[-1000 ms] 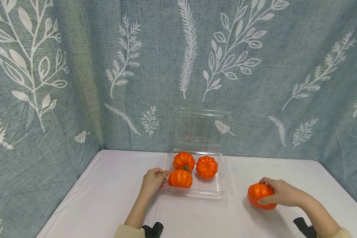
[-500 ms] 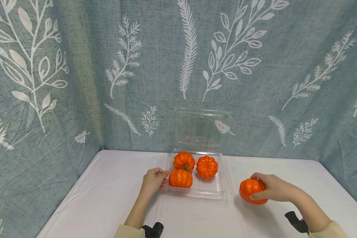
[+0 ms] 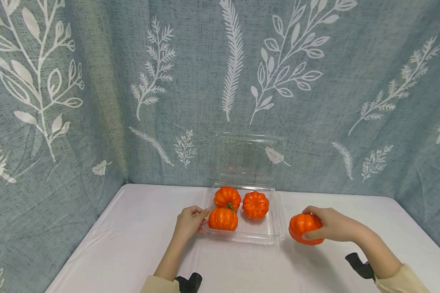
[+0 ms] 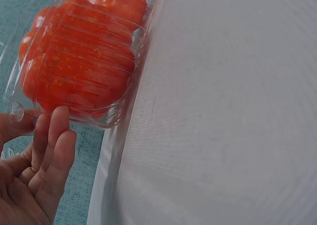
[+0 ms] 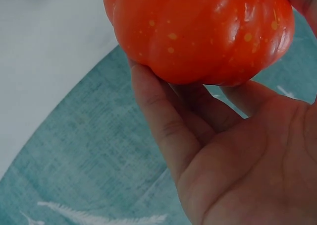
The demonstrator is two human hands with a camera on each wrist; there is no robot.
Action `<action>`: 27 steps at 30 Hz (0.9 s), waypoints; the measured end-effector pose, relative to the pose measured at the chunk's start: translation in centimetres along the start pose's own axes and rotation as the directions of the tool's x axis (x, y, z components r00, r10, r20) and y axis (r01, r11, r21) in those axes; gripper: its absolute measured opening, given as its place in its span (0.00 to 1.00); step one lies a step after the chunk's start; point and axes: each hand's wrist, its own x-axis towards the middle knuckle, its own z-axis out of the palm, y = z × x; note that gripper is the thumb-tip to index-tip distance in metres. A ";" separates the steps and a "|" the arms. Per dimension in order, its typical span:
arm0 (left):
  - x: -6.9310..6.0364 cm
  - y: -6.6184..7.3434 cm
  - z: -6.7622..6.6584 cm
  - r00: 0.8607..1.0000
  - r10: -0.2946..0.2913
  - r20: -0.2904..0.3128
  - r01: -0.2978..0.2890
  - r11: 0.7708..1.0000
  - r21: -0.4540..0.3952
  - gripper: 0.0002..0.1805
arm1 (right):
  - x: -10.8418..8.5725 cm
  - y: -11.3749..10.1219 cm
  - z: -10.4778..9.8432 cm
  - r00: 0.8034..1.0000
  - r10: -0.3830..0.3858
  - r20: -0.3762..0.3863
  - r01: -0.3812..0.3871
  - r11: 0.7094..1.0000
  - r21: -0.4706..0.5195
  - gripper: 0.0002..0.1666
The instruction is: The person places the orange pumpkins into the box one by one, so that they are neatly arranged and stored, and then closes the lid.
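My right hand [image 3: 337, 224] grips a small orange toy pumpkin [image 3: 301, 228] just above the table, right of a clear plastic clamshell container [image 3: 260, 237]. In the right wrist view, fingers and thumb curl round the glossy, yellow-speckled pumpkin [image 5: 198, 31]. At the container's left side, my left hand [image 3: 188, 224] pinches the rim by the front corner. Inside lie three orange pumpkins: one at back left [image 3: 227, 198], one at front left with a green stem [image 3: 223, 219], one at right [image 3: 256, 205]. The left wrist view shows the fingertips [image 4: 61, 117] against the container wall.
The container's clear lid [image 3: 245, 158] stands raised at the back, near the blue-grey leaf-patterned curtain [image 3: 190, 81]. A white cloth [image 3: 139, 228] covers the table. Black wrist straps with cameras [image 3: 360, 266] sit on both forearms.
My right hand has carried its pumpkin leftward and slightly away from me, closer to the container. The left hand and the pumpkins in the container stay where they were.
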 end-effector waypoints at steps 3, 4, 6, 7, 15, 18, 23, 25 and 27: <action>0.0 0.0 0.0 1.000 0.001 0.000 -0.001 1.000 0.000 0.15 | 0.3 -0.5 -0.1 1.000 0.005 -0.005 -0.005 1.000 -0.003 0.30; 0.0 0.0 0.0 1.000 0.001 0.000 -0.001 1.000 -0.001 0.15 | 0.4 -0.7 -0.2 1.000 0.008 -0.007 -0.008 1.000 -0.001 0.30; 0.1 0.0 0.0 1.000 -0.001 0.000 0.001 1.000 -0.003 0.15 | 0.6 -1.1 -0.2 1.000 0.010 -0.011 -0.010 1.000 -0.001 0.29; 0.1 0.0 0.0 1.000 -0.004 0.001 0.004 1.000 -0.007 0.15 | 0.8 -1.3 -0.2 1.000 0.011 -0.011 -0.011 1.000 -0.002 0.29; 0.2 0.0 0.0 1.000 -0.011 -0.005 0.011 1.000 0.001 0.14 | 1.7 -2.7 -0.1 0.999 -0.032 -0.012 0.032 0.999 -0.011 0.29; 0.2 0.0 0.0 1.000 -0.009 -0.008 0.009 1.000 0.005 0.14 | 2.0 -3.2 0.1 0.999 -0.041 -0.016 0.041 0.999 -0.009 0.29; 0.0 0.1 0.0 1.000 -0.004 -0.007 0.004 1.000 0.006 0.14 | 2.6 -3.7 0.4 0.995 -0.088 -0.039 0.087 0.996 -0.007 0.29; -0.1 0.1 0.0 1.000 -0.002 -0.005 0.002 1.000 0.008 0.15 | 2.7 -3.9 0.5 0.994 -0.100 -0.041 0.100 0.995 0.000 0.28; -0.1 0.1 0.0 1.000 0.003 -0.004 -0.003 1.000 0.011 0.15 | 2.9 -4.1 0.7 0.994 -0.103 -0.043 0.103 0.995 0.004 0.28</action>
